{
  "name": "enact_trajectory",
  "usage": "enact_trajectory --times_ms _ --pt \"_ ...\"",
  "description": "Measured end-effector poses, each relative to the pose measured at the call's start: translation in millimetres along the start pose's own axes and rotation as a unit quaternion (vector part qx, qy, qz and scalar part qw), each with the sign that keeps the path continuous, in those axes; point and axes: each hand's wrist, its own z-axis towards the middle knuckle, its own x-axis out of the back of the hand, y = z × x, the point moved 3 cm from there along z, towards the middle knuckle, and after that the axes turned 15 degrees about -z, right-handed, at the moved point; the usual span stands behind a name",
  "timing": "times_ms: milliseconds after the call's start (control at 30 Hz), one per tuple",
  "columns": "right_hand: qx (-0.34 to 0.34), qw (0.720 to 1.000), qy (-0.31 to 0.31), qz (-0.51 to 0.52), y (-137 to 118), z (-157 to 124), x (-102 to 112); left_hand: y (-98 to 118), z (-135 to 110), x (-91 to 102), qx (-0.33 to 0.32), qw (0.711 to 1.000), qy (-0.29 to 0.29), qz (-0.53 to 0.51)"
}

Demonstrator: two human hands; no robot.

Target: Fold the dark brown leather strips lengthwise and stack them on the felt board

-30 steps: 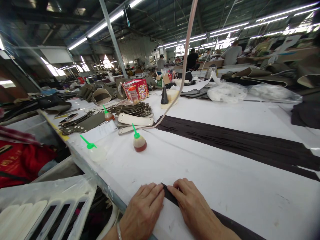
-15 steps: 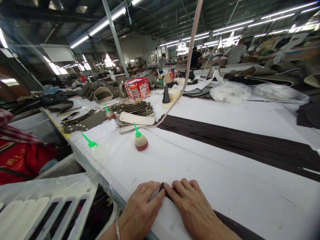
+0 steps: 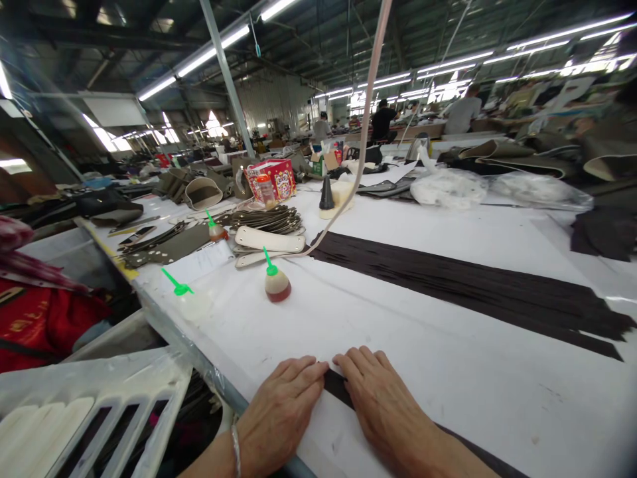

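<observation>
A narrow dark strip (image 3: 339, 386) lies on the white table (image 3: 408, 345) near the front edge, running off to the lower right under my arm. My left hand (image 3: 283, 411) rests flat beside the strip's left end, fingertips touching it. My right hand (image 3: 381, 401) lies flat on the strip, fingers stretched out and pressing it down. Both hands are open and hold nothing.
A wide band of dark strips (image 3: 472, 285) lies across the table's middle. Glue bottles with green nozzles (image 3: 276, 282) (image 3: 186, 299) stand at the left, beyond them stacked leather pieces (image 3: 269, 219) and a red box (image 3: 271, 178). A hose (image 3: 365, 126) hangs down. People work far behind.
My fingers have slid a little along the strip's end and now cover its tip more; the camera has shifted slightly. Nothing else has moved.
</observation>
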Motion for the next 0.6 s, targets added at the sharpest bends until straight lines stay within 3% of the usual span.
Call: enact_trajectory --times_ms 100,267,600 --pt "0.009 1.000 -0.012 0.011 2.5 -3.7 2.7 1.3 3.4 3.8 0.005 1.000 -0.006 -0.023" --pt "0.063 0.998 0.022 -0.007 4.7 -12.0 4.7 4.4 8.0 8.0 0.007 0.999 0.009 -0.046" --pt "0.103 0.993 0.033 -0.052 9.8 -24.6 12.7 2.2 14.0 2.6 0.011 0.999 -0.018 -0.038"
